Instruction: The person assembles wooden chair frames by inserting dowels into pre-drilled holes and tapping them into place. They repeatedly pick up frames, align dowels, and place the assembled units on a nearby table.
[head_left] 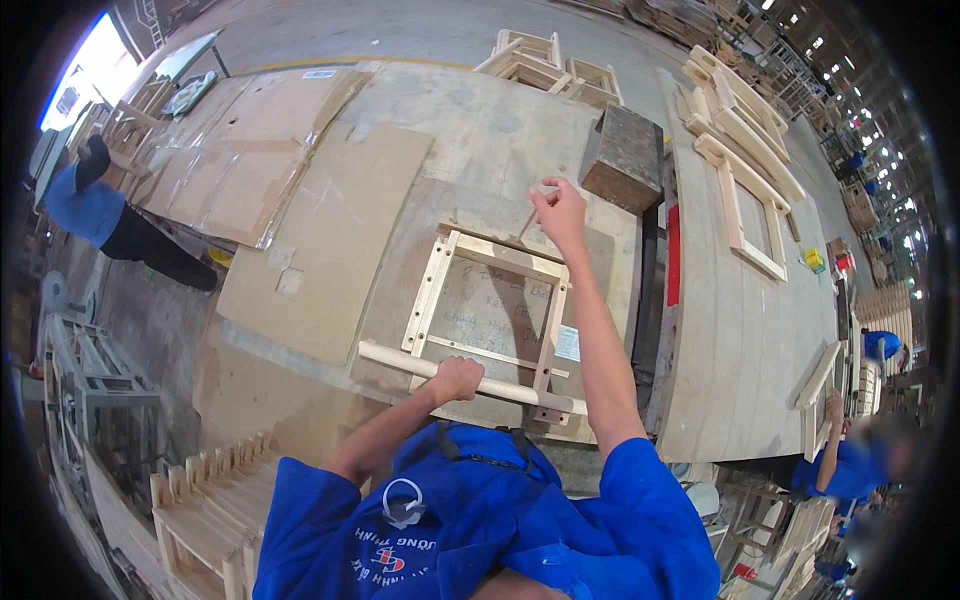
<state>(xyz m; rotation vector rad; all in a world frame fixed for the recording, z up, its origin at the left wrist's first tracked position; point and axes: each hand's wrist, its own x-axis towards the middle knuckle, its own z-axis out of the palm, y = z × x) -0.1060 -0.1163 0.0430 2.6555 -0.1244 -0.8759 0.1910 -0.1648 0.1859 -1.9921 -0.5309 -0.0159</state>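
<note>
My left hand (pixel 458 379) is wrapped round a pale rounded wooden rail (pixel 510 390) along the near side of a rectangular wooden frame (pixel 432 290). The frame lies on the bench, with dark round holes in its side pieces and a thin slat across its lower part. My right hand (pixel 560 212) is raised beyond the frame's far right corner. Its fingers pinch a thin brown stick (pixel 528 226), which slants down toward the frame's far rail. From this view I cannot tell whether the tip touches the wood.
A dark worn block (pixel 624 160) stands at the bench's far right. Cardboard sheets (pixel 325 240) cover the left. More frames lie on the right-hand table (pixel 740 350), and others (pixel 530 65) stand beyond the bench. Co-workers in blue (pixel 88 205) are at far left and at right.
</note>
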